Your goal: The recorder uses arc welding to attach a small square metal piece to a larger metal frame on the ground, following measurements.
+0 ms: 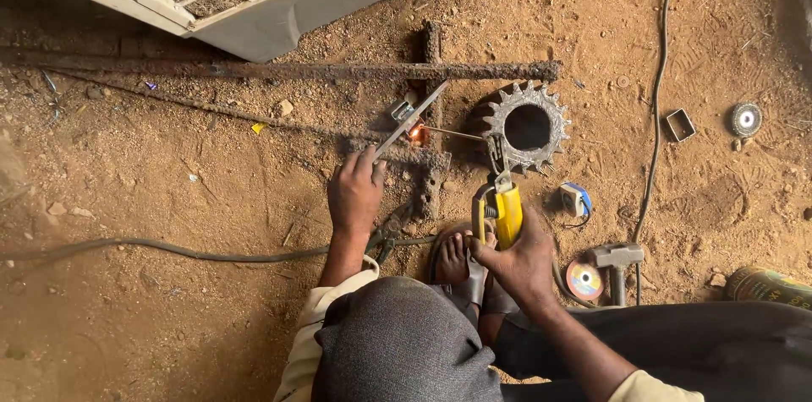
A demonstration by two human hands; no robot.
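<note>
Left hand (pixel 355 192) grips a flat metal strip (pixel 412 120), tilted onto the rusty bars (pixel 338 71) on the dirt floor; right hand (pixel 518 265) clasps a yellow-handled electrode holder (pixel 501 203) whose rod (pixel 452 133) glows beside the toothed sprocket (pixel 527 126)

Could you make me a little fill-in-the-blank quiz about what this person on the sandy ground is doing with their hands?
1. The right hand grips a welding holder whose handle is black and ____.
2. The left hand holds a flat metal ____ against the rusty frame.
3. The toothed ring beside the holder has a round ____ in its middle.
4. A hammer lies on the ____ ground.

Missing words: yellow; strip; hole; sandy
</note>
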